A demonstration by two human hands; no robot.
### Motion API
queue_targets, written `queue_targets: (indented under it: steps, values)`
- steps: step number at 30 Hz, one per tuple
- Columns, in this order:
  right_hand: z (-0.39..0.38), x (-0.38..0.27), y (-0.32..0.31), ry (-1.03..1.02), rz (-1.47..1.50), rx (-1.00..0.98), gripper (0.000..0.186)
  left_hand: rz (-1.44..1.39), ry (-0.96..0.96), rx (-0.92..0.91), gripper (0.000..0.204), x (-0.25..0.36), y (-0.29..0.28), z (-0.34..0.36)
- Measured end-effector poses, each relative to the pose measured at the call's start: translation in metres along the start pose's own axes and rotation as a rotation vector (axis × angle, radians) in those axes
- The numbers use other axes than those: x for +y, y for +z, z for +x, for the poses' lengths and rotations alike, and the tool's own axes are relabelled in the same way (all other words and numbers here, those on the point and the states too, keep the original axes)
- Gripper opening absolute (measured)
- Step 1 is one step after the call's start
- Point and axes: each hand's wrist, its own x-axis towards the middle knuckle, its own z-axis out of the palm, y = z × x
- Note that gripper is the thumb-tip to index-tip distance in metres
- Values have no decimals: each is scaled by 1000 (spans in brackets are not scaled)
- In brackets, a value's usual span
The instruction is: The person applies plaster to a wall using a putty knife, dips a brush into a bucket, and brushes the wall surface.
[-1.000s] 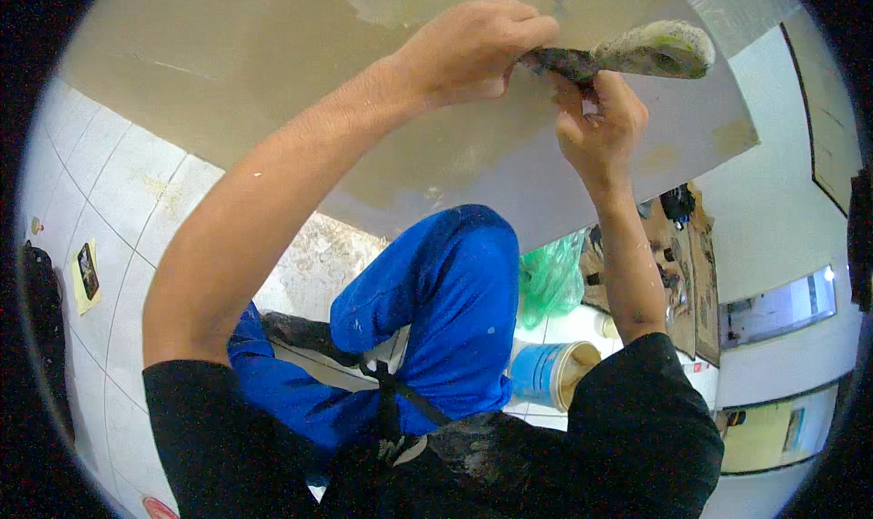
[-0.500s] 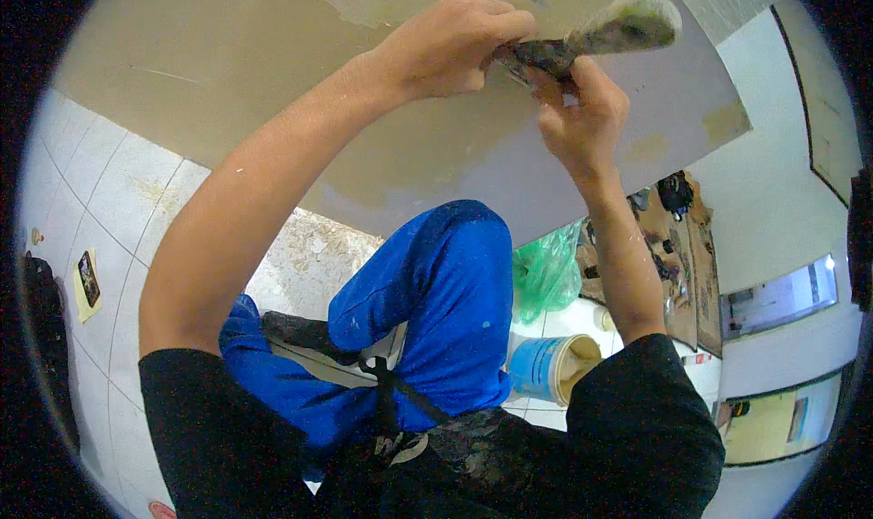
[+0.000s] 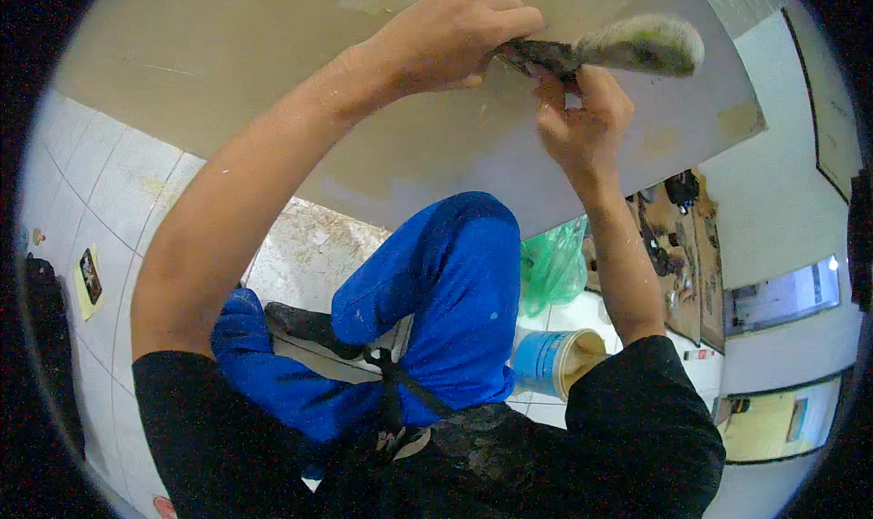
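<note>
Both hands hold what looks like a putty knife (image 3: pixel 641 46), with a thick, pale, smudged, rounded handle pointing right and a dark, dirty flat part on its left. My left hand (image 3: pixel 459 39) pinches the dark end, fingers curled and thumb side toward the tool. From below, my right hand (image 3: pixel 587 114) grips the dark part near the handle between thumb and fingers. The fingers partly hide the dark part. Behind the hands stretches a large greyish board (image 3: pixel 236 64) with tan, filler-like patches.
A blue and white bucket (image 3: pixel 541 360) with beige paste inside stands right of my bent knee, near a green plastic bag (image 3: pixel 555 263). Brown cardboard (image 3: pixel 707 287) with dark items lies farther right. At left, a phone (image 3: pixel 89 274) rests on yellow paper on the tiled floor.
The handle end has swung slightly right and down. My right hand has lowered a little, while the left has risen slightly. Both still grip the tool.
</note>
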Motion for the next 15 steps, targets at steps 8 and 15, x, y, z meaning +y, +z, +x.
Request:
queue_targets:
  steps: [8,15]
  values:
    - [27,-20,-34,76,36,-138,20,-52,5,-131,14,4,-22,33]
    - [32,-55,-80,507,493,80,29,-41,-46,-256,11,15,-43,63]
